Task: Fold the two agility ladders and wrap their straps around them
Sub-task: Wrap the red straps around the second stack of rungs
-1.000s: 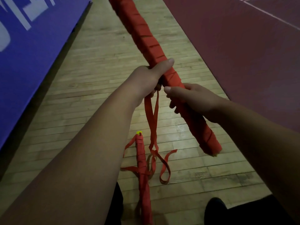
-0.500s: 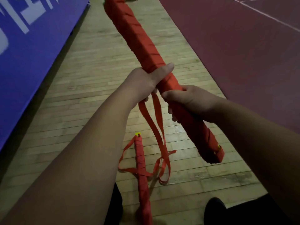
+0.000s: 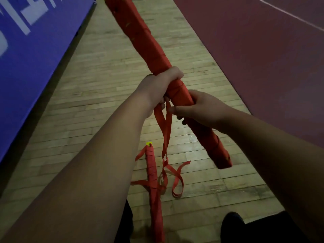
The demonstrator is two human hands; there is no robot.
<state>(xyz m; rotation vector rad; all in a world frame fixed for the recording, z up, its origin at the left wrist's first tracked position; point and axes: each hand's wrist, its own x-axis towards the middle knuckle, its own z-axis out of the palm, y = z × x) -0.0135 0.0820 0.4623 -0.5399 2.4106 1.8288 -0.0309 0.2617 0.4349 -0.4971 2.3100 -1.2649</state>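
Observation:
A folded red agility ladder bundle [image 3: 140,37] slants from the top centre down to the lower right, wound in red strap. My left hand [image 3: 159,86] grips it at the middle, fingers curled round it. Just below, my right hand [image 3: 201,107] holds the bundle and pinches the loose red strap [image 3: 165,130] beside it. The strap hangs down and ends in loops on the floor. A second, thinner wrapped red ladder bundle [image 3: 153,176] with a yellow tip lies on the wooden floor below my hands.
Wooden plank floor [image 3: 98,95] runs down the middle. A blue padded wall with white lettering [image 3: 29,50] stands at the left. Dark red court flooring [image 3: 263,58] lies at the right. A dark shoe [image 3: 231,223] shows at the bottom.
The bundle has tilted steeper and shifted slightly. My left thumb has closed round it. My right hand has slid along the bundle and now pinches the hanging strap.

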